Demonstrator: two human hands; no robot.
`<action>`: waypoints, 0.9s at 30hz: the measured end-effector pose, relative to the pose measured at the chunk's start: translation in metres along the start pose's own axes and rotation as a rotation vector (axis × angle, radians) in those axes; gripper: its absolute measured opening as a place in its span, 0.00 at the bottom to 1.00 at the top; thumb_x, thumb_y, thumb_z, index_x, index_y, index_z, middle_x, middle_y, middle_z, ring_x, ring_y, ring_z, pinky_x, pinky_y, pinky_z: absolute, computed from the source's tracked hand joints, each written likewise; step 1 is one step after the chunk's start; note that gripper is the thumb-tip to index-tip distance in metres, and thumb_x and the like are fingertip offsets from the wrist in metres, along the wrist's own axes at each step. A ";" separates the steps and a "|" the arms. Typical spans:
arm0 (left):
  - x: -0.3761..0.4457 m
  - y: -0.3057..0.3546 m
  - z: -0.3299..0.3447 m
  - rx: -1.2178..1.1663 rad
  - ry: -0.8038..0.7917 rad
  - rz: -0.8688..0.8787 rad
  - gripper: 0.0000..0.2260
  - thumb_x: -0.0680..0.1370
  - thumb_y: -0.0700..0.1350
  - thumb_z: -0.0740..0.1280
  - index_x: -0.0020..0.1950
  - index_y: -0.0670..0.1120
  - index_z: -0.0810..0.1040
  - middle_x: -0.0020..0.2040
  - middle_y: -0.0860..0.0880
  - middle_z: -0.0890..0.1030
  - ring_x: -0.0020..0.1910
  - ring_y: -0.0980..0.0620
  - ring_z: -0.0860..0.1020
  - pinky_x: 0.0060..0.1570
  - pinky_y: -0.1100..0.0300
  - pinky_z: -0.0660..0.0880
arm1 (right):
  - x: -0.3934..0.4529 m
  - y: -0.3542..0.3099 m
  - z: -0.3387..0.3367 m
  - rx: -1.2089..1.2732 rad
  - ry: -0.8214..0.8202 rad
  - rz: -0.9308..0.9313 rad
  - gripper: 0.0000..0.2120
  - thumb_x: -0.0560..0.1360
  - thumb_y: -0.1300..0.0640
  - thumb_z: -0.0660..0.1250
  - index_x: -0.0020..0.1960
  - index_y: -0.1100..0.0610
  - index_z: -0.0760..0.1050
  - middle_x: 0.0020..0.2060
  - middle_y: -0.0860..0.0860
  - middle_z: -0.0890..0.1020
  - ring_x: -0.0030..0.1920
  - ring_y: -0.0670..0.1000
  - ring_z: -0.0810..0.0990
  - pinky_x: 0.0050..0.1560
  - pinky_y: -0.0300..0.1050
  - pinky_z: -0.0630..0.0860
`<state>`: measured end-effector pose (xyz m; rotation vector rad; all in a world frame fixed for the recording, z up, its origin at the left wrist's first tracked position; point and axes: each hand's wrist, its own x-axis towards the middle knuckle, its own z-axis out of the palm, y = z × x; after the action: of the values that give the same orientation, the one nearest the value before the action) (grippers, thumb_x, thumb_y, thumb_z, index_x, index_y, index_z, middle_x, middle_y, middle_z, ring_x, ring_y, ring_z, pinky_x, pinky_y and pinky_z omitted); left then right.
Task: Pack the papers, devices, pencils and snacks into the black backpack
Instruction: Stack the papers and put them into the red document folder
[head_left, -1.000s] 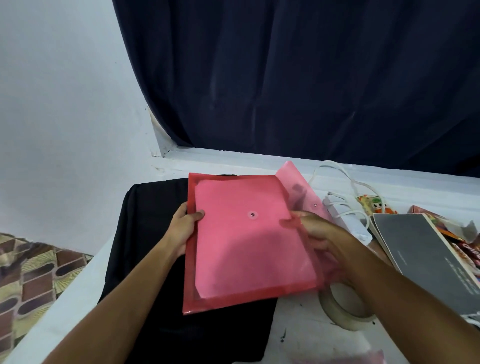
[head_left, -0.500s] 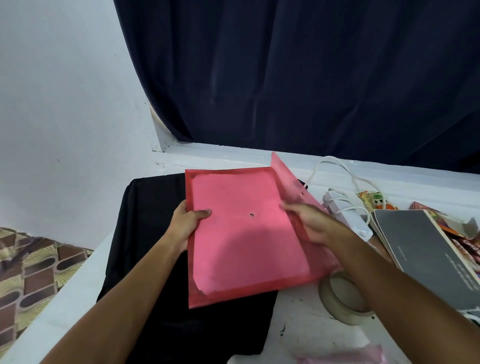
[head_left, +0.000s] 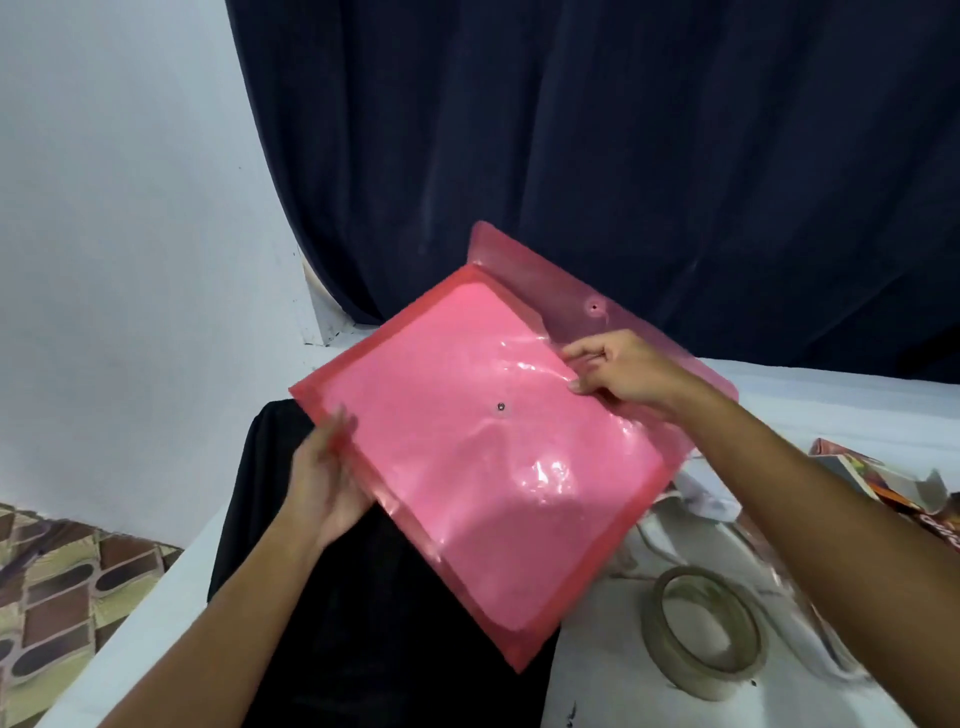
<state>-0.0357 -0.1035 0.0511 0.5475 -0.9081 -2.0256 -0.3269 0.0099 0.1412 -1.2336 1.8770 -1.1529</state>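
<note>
While the red plastic folder (head_left: 498, 447) is hanging tilted above the black backpack (head_left: 363, 613), the left hand (head_left: 324, 486) is gripping its lower-left edge. The right hand (head_left: 621, 371) is pinching the open mouth beside the raised flap (head_left: 597, 306). Pink paper (head_left: 467, 415) is sitting inside.

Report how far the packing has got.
Done: papers sit inside the red folder. In hand: left hand and right hand hold it tilted above the black backpack, flap open, snap unfastened. Left: folder not in the bag; white cable, tape roll and snack packets lie on the table.
</note>
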 end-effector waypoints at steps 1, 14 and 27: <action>0.000 0.009 -0.003 -0.092 -0.029 -0.014 0.27 0.60 0.63 0.77 0.48 0.42 0.86 0.49 0.43 0.83 0.46 0.46 0.83 0.44 0.53 0.81 | 0.003 -0.012 -0.011 -0.068 -0.050 -0.025 0.17 0.70 0.72 0.69 0.50 0.52 0.80 0.41 0.53 0.83 0.37 0.45 0.79 0.38 0.32 0.74; 0.029 0.074 0.024 0.035 -0.356 -0.264 0.44 0.71 0.77 0.53 0.68 0.43 0.76 0.59 0.39 0.81 0.56 0.41 0.81 0.57 0.47 0.76 | 0.011 -0.075 -0.026 -0.645 -0.365 -0.151 0.17 0.68 0.70 0.70 0.52 0.54 0.83 0.31 0.37 0.81 0.31 0.36 0.76 0.41 0.37 0.74; 0.065 0.103 0.116 1.590 -0.457 -0.219 0.08 0.78 0.47 0.67 0.49 0.45 0.85 0.46 0.45 0.85 0.41 0.50 0.80 0.42 0.55 0.76 | 0.002 -0.036 0.019 -0.884 -0.083 -0.432 0.21 0.71 0.67 0.61 0.57 0.51 0.81 0.53 0.46 0.83 0.54 0.48 0.80 0.54 0.46 0.76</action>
<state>-0.0948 -0.1513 0.2010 0.9936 -2.7963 -1.1852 -0.2972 -0.0047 0.1653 -2.1981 2.1873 -0.3967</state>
